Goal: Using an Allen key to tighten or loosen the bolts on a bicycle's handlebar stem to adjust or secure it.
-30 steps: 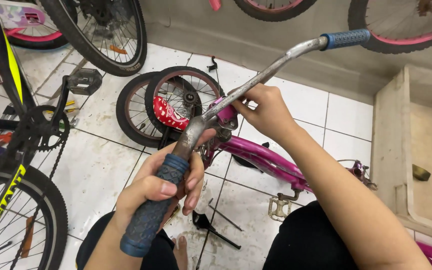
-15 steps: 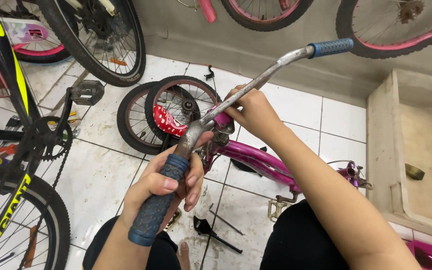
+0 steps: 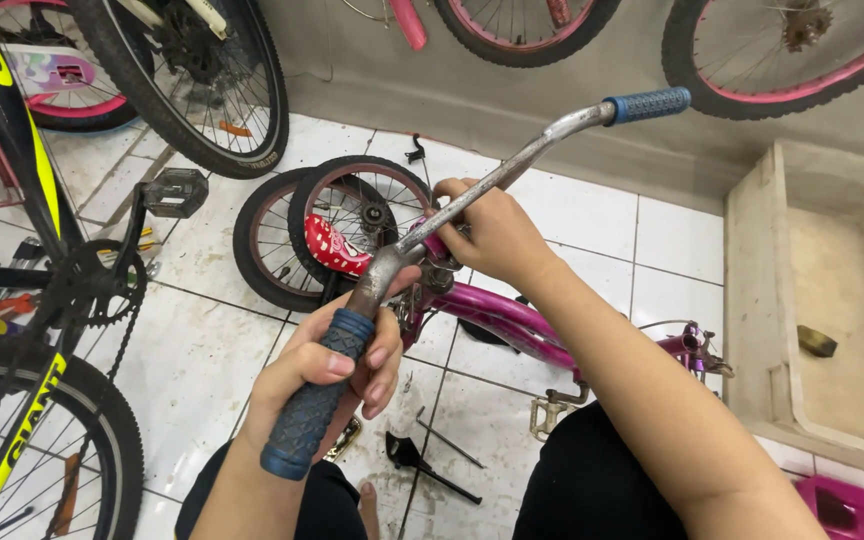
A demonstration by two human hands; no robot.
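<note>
viewpoint: just one cam, strapped to the person's head, so it's first person all the way
direction: tilted steeply down and a bit forward, over the handlebar (image 3: 492,190) toward the tiled floor (image 3: 192,360) and the base of the wall
closeness: really tight, left hand (image 3: 327,375) and right hand (image 3: 492,235) fill the middle, knees at the bottom edge
overlap: nothing to share, it's the only view
</note>
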